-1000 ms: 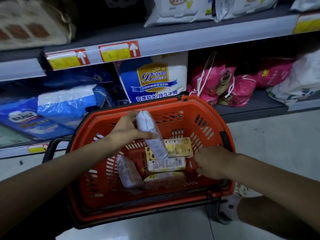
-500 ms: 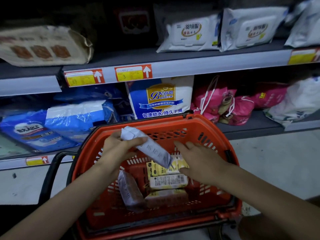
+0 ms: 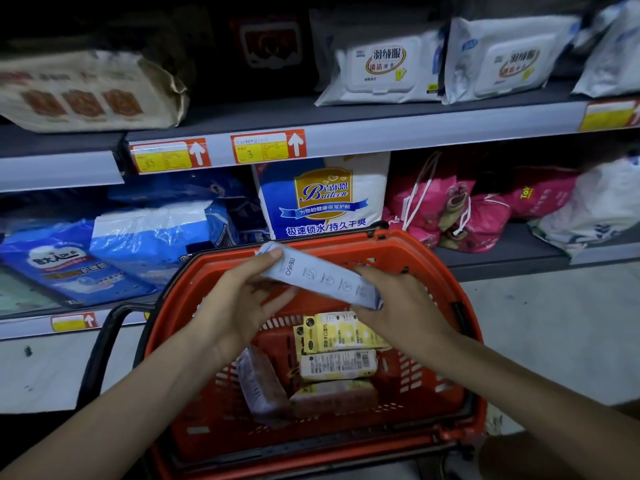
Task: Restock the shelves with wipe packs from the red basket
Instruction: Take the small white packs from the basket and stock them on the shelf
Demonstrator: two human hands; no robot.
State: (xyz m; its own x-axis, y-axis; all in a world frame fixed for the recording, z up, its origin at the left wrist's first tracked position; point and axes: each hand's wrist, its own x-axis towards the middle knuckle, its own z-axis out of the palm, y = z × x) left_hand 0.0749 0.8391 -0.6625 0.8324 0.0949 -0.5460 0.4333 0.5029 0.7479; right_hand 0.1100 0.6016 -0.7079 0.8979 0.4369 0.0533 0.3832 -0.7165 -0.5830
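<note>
A pale blue wipe pack (image 3: pixel 322 277) is held flat above the red basket (image 3: pixel 460 344), between both hands. My left hand (image 3: pixel 242 303) grips its left end with the thumb on top. Under the pack's right end, my right hand (image 3: pixel 398 303) holds it from beneath. Down in the basket lie three yellow wipe packs (image 3: pixel 337 363) and another pale pack (image 3: pixel 261 386). The grey upper shelf (image 3: pixel 415 133) carries white wipe packs (image 3: pixel 381 69).
The lower shelf holds blue diaper bags (image 3: pixel 104 251), a blue-and-white Baileen bag (image 3: pixel 322 195) and pink bags (image 3: pixel 450 209). A beige pack (image 3: pixel 86 91) lies on the upper shelf at left. The basket's black handle (image 3: pixel 104 344) sticks out left. Grey floor lies to the right.
My left hand lifted the pale blue pack out of the basket and turned it flat. My right hand came up from the basket rim to take its right end.
</note>
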